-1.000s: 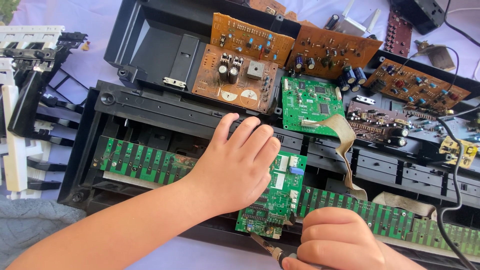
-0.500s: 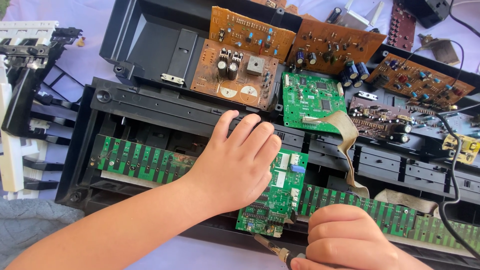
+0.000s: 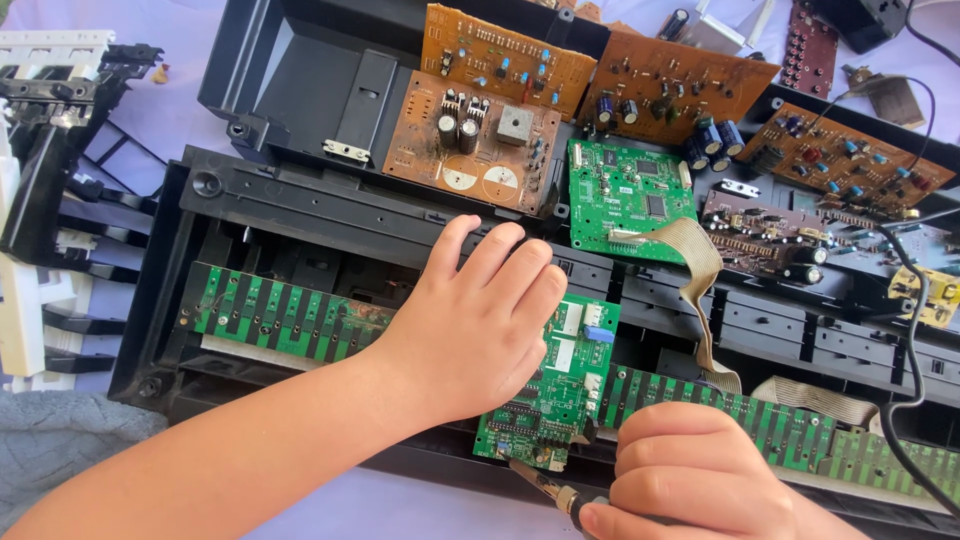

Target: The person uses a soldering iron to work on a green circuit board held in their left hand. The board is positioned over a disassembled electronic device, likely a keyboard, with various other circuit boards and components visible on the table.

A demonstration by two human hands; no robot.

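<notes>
My left hand [image 3: 470,325] lies flat, fingers apart, on a small green circuit board [image 3: 555,385] and the long green contact strip [image 3: 290,315] inside an opened black keyboard casing [image 3: 300,205]. My right hand [image 3: 690,475] is closed around a screwdriver [image 3: 548,486] whose tip touches the lower edge of the small green board. A grey ribbon cable [image 3: 695,275] runs from a square green board [image 3: 630,195] down toward the strip on the right [image 3: 800,430].
Several brown circuit boards [image 3: 475,130] lie across the casing's far side. Detached white and black key frames [image 3: 40,190] sit at the left. A black cable [image 3: 910,330] crosses at the right. Grey cloth [image 3: 60,445] lies at the lower left.
My left hand stays on the small green board. My right hand has shifted slightly, and more of the screwdriver shaft shows near the board's lower edge.
</notes>
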